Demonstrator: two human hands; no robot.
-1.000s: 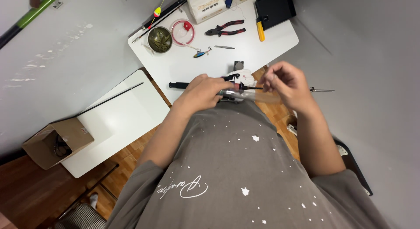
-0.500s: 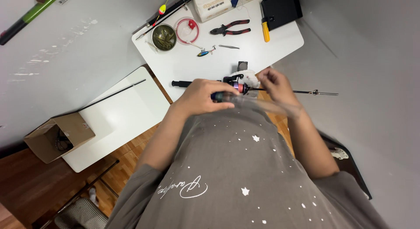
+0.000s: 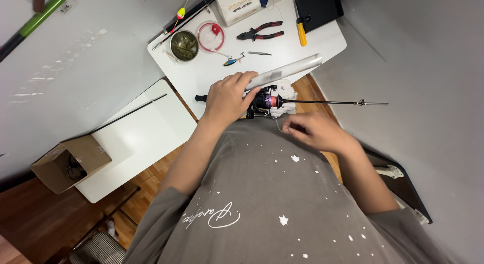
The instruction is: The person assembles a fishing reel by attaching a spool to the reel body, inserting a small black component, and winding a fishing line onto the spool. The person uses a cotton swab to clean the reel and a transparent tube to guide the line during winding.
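My left hand [image 3: 228, 98] is wrapped around the handle of the fishing rod [image 3: 322, 101], just behind the reel [image 3: 266, 102], pinning it flat at the near edge of the white table [image 3: 327, 42] so it cannot roll. The thin rod tip sticks out past the table's right side over the floor. My right hand [image 3: 313, 131] sits a little below the reel, close to my shirt, with the fingers pinched narrow around what looks like a thin line [image 3: 277, 124] running down from the spool (it is too fine to follow far). Holding it that way keeps the line taut between reel and fingers.

A clear plastic tube [image 3: 290, 71] lies slanted just above the reel, its near end touching my left fingers. Farther back on the table are red-handled pliers [image 3: 260, 31], a round tin [image 3: 184, 45], a red coil of line [image 3: 210, 37] and a small blue lure [image 3: 230, 62], all well apart from my hands.
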